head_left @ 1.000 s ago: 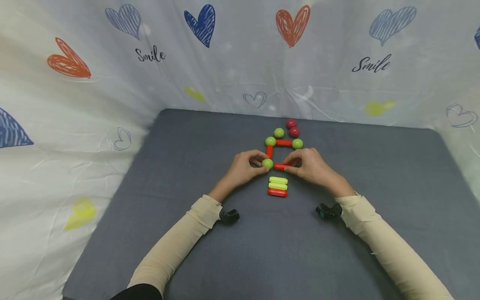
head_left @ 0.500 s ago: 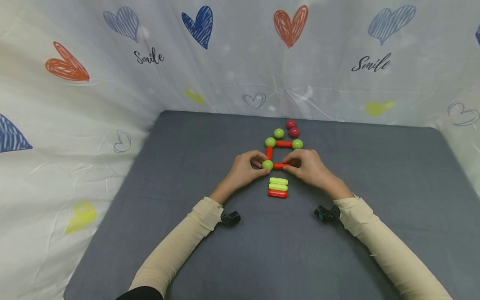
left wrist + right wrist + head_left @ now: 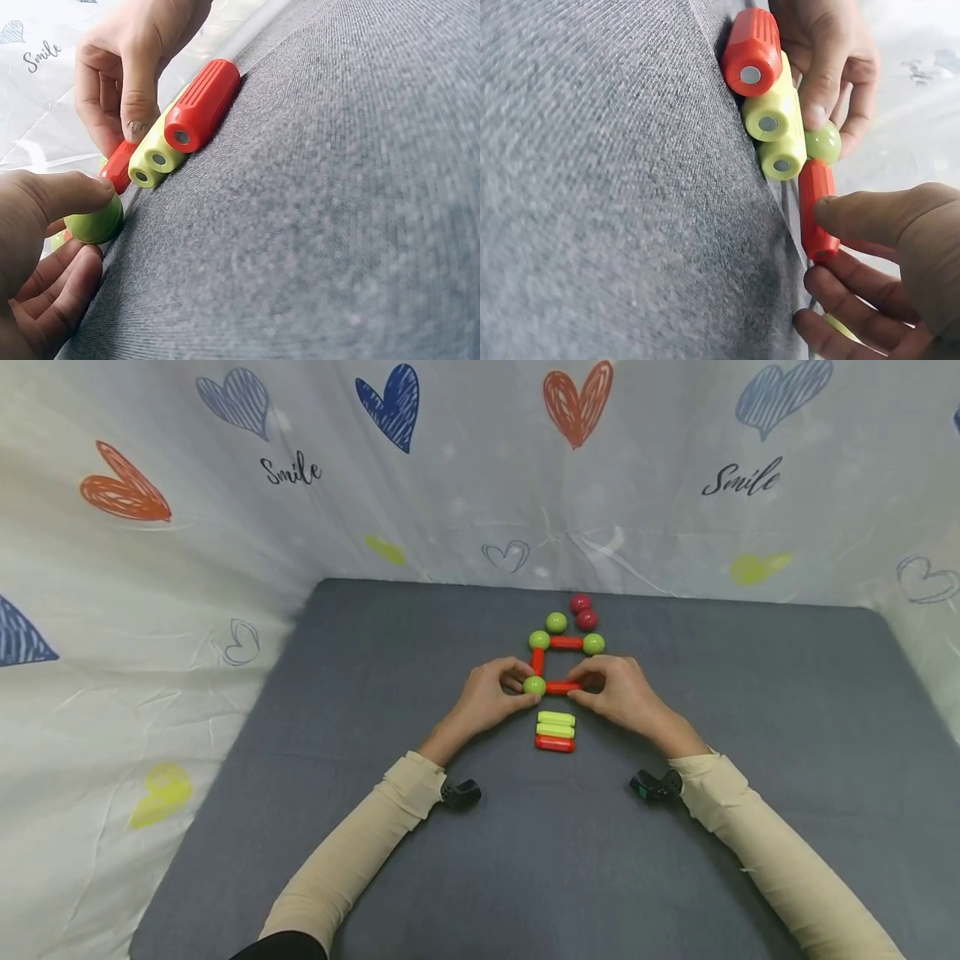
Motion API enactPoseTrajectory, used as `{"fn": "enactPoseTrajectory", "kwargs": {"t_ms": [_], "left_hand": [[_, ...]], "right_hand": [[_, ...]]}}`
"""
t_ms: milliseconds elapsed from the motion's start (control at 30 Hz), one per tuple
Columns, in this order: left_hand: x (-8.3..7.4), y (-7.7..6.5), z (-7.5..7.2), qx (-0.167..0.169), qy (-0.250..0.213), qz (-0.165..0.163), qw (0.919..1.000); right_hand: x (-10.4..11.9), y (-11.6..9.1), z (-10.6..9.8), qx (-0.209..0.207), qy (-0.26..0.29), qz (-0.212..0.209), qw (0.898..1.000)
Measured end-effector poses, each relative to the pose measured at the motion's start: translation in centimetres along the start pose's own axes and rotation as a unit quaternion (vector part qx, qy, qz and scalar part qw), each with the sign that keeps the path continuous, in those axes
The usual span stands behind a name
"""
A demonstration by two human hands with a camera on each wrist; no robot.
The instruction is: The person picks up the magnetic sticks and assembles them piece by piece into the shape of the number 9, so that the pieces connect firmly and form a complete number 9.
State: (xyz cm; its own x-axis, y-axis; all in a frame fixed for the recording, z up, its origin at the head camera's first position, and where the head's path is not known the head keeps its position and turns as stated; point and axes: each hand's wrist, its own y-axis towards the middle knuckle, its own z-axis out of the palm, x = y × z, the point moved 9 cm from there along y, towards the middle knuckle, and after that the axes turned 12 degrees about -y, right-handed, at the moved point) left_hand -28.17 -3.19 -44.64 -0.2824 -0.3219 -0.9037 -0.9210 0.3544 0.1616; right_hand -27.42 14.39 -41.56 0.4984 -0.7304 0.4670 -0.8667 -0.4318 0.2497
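My left hand (image 3: pixel 491 687) pinches a green ball (image 3: pixel 535 686) at the near left corner of a figure of balls and red magnetic rods. In my right hand (image 3: pixel 619 691) is a red rod (image 3: pixel 818 210), held between thumb and fingers, its left end touching that green ball. Another red rod (image 3: pixel 537 662) runs from this ball to a second green ball (image 3: pixel 539 640) farther back. A third red rod (image 3: pixel 566 643) joins that one to a green ball (image 3: pixel 593 644) on the right. My left fingers partly cover the pinched ball.
Just nearer than the hands, two yellow-green rods (image 3: pixel 556 724) and a red rod (image 3: pixel 555 744) lie side by side on the grey cloth (image 3: pixel 555 877). Behind the figure sit a loose green ball (image 3: pixel 556 622) and two dark red balls (image 3: pixel 587 620). A printed curtain (image 3: pixel 465 468) hangs behind.
The red rod in my right hand has moved left, closing the small gap to the green ball in my left hand. Both hands otherwise stay nearly in place.
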Motion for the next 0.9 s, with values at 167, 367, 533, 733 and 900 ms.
{"fn": "enactPoseTrajectory", "kwargs": {"t_ms": [167,367,533,733,900], "left_hand": [[-0.1,0.1,-0.2,-0.002,-0.002,0.002,1.0000],[0.0,0.4,-0.4,-0.004,0.000,0.001,1.0000],[0.1,0.3,-0.4,-0.005,0.000,-0.002,1.0000],[0.1,-0.1,-0.2,0.000,-0.004,-0.005,1.0000],[0.1,-0.2,-0.1,-0.001,-0.004,-0.005,1.0000]], "right_hand": [[-0.5,-0.3,-0.6,0.002,0.007,0.015,1.000],[-0.6,-0.8,-1.6,-0.010,0.000,0.012,1.000],[-1.0,-0.8,-2.1,-0.014,0.003,0.016,1.000],[-2.3,-0.2,-3.5,-0.046,-0.001,0.036,0.998],[-3.6,0.8,-5.0,-0.068,-0.011,0.069,0.995]]}}
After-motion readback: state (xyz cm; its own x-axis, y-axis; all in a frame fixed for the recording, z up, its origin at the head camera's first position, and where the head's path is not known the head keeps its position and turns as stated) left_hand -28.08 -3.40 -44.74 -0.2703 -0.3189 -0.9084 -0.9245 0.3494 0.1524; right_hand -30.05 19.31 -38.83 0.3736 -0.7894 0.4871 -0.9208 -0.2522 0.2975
